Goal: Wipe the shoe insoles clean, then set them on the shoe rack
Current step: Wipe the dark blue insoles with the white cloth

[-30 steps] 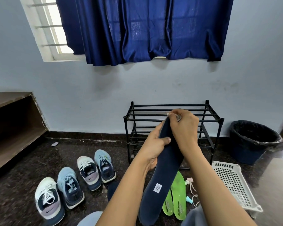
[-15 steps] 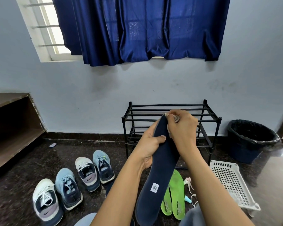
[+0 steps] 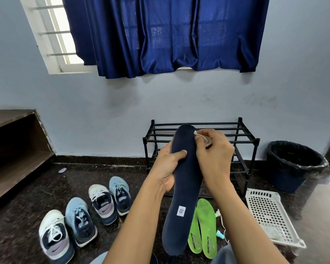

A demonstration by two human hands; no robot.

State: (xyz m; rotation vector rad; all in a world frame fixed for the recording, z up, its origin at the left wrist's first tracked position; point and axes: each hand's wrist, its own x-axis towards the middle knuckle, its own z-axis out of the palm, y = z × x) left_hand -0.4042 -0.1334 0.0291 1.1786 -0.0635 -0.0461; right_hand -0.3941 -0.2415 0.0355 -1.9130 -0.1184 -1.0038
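Observation:
A long navy insole [image 3: 183,189] with a small white label stands upright in front of me. My left hand [image 3: 167,169] grips its upper half, thumb across the face. My right hand [image 3: 213,155] pinches a small white wipe [image 3: 203,138] against the right edge of the insole's toe end. Behind both hands stands the black two-tier shoe rack [image 3: 242,138], bare on its visible bars. Two green insoles [image 3: 204,227] lie flat on the dark floor below the rack.
Several sneakers [image 3: 80,218] sit in a row on the floor at left. A white perforated basket [image 3: 269,214] lies at right, and a black-lined bin [image 3: 293,164] stands behind it. A small spray bottle [image 3: 220,234] lies beside the green insoles. A wooden shelf [image 3: 13,153] fills the far left.
My right hand has slid off the insole's tip to its right edge, uncovering the toe end. The insole stands a little more upright, and the view has shifted slightly.

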